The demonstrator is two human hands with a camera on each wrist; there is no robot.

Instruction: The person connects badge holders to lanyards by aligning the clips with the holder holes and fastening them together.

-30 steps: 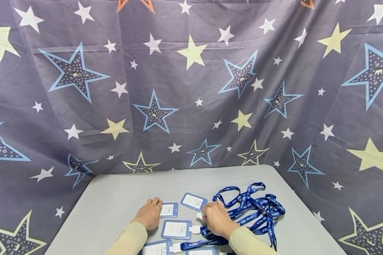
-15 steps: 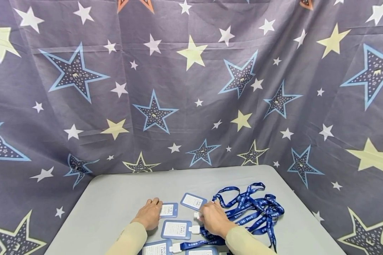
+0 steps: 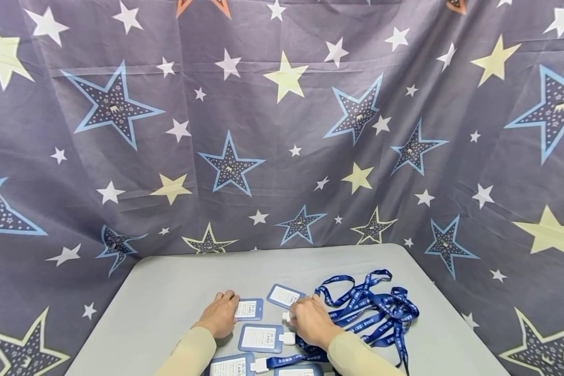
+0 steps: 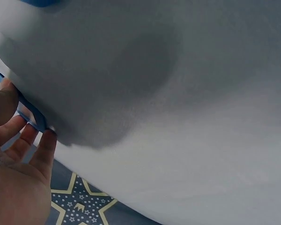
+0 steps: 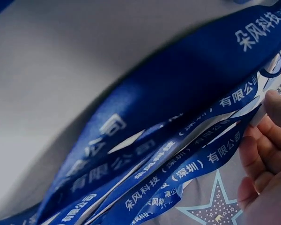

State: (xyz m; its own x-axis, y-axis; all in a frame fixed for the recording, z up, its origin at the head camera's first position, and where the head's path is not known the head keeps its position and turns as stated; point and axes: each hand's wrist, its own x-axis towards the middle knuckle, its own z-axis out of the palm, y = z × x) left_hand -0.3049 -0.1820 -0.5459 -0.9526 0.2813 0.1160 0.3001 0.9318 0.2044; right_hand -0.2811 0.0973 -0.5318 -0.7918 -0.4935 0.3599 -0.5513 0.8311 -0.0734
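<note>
In the head view my left hand (image 3: 218, 315) holds the left end of a blue-framed ID card holder (image 3: 250, 309). The left wrist view shows thumb and fingers on the holder's blue edge (image 4: 36, 116). To its right, my right hand (image 3: 314, 319) pinches the end of a blue lanyard with a white clip (image 3: 286, 317). The clip points at the holder's slotted end, with a gap between them. Printed lanyard straps (image 5: 187, 65) run up to the right fingers in the right wrist view; the exact grip is partly hidden there.
Another card holder (image 3: 283, 296) lies just behind. Nearer me are card holders with white clips, one in the middle (image 3: 259, 338) and others at the front edge (image 3: 231, 366). Tangled blue lanyards (image 3: 387, 303) cover the right of the grey table (image 3: 178, 282). A star-patterned curtain (image 3: 263, 120) surrounds it.
My right hand has shifted slightly left, bringing the white clip nearer the card holder in my left hand. The left hand has stayed in place.
</note>
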